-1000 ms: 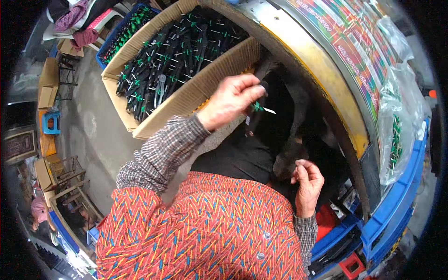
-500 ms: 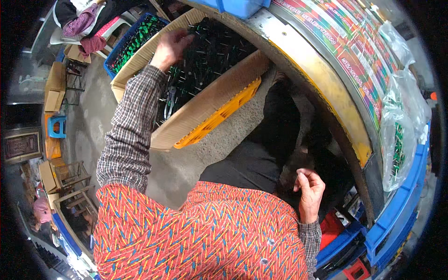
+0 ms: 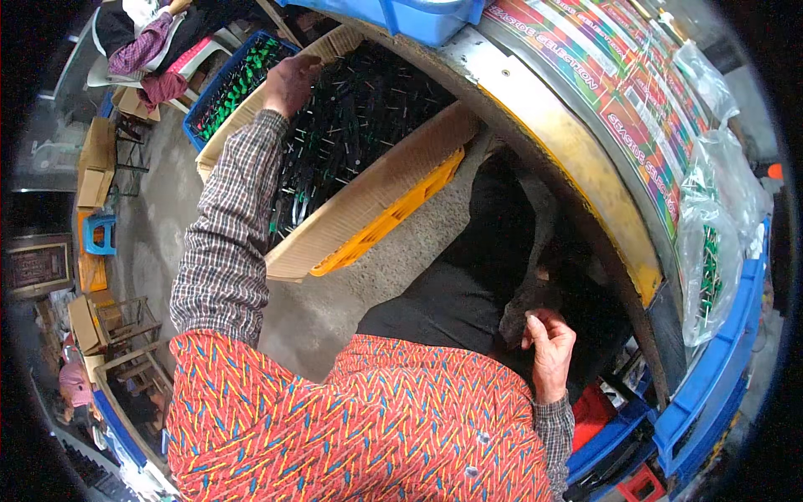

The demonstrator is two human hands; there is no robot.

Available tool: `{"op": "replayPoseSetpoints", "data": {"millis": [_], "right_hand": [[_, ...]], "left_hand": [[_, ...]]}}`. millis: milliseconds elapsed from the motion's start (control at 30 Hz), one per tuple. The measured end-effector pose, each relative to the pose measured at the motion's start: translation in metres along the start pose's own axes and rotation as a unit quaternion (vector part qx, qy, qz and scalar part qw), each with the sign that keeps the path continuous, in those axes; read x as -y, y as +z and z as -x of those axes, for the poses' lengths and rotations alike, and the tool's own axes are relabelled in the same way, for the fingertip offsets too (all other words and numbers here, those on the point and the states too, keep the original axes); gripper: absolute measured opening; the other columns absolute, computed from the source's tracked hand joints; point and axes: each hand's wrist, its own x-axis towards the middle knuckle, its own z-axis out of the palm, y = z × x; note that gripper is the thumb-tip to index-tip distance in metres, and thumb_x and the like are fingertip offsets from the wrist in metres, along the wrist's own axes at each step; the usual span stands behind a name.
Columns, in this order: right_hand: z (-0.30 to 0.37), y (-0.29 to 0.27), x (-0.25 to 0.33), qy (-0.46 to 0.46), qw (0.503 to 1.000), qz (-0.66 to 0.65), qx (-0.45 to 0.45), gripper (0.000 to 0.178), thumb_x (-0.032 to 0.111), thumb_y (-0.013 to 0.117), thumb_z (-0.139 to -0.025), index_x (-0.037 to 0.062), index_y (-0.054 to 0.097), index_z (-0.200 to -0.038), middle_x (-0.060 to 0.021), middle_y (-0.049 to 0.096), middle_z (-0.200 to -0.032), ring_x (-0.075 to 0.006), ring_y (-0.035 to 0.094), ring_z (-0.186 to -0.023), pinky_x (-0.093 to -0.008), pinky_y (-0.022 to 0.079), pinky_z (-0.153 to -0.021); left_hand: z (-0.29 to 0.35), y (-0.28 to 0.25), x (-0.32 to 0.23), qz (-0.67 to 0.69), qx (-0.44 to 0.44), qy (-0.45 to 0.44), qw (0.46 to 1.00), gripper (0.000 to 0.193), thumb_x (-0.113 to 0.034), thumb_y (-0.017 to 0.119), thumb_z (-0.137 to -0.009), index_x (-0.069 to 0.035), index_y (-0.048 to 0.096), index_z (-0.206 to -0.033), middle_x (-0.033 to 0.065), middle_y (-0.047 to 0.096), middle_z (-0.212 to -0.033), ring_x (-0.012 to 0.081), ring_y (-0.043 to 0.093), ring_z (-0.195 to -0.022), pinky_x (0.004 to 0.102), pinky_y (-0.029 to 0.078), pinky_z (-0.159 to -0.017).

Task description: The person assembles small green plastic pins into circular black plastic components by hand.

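Observation:
My left hand [image 3: 290, 84] reaches over the left side of a cardboard box [image 3: 397, 163]. Many thin dark pieces with shiny metal tips [image 3: 351, 125] fill that box, a few showing green. The fingers of this hand point right over the pieces; they are shaded and blurred, so their grip does not show. Above my dark trousers [image 3: 435, 301], near the table's underside, my right hand [image 3: 552, 353] is held up with curled fingers and the thumb close to the index finger. Nothing shows in it.
A yellow plastic crate [image 3: 389, 219] sits under the box. Beside it stands a blue basket of green pieces [image 3: 238, 88]. The curved table edge [image 3: 577, 159] runs along my right, with a blue bin [image 3: 431, 18], clear plastic bags [image 3: 711, 226] and a blue tray [image 3: 711, 351]. Another person's sleeve [image 3: 138, 50] shows far left.
My left hand has moved left and slightly back, from above the dark pieces toward the box's left edge. My right hand keeps nearly the same pose. The view has shifted slightly.

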Motion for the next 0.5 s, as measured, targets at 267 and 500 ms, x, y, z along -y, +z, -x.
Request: {"op": "replayPoseSetpoints", "data": {"millis": [267, 500], "right_hand": [[-0.001, 0.000, -0.001, 0.002, 1.000, 0.017, 0.015, 0.015, 0.014, 0.062, -0.089, -0.0011, 0.065, -0.090, -0.0005, 0.058, -0.069, -0.0065, 0.049, -0.055, -0.0226, 0.039, -0.051], [-0.006, -0.002, -0.005, 0.015, 1.000, 0.012, 0.015, 0.016, 0.015, 0.062, -0.089, -0.0008, 0.066, -0.088, 0.0010, 0.057, -0.067, -0.0058, 0.048, -0.054, -0.0228, 0.038, -0.049]], "left_hand": [[0.037, 0.009, 0.001, -0.038, -0.031, 0.040, 0.998, 0.030, -0.025, 0.069, -0.078, -0.009, 0.068, -0.103, 0.0174, 0.065, -0.100, 0.0354, 0.062, -0.095, 0.0426, 0.049, -0.082], [0.025, -0.012, -0.014, 0.011, -0.051, 0.041, 0.998, 0.026, -0.019, 0.066, -0.080, -0.009, 0.069, -0.104, 0.0158, 0.065, -0.098, 0.0340, 0.062, -0.093, 0.0391, 0.049, -0.081]]}}
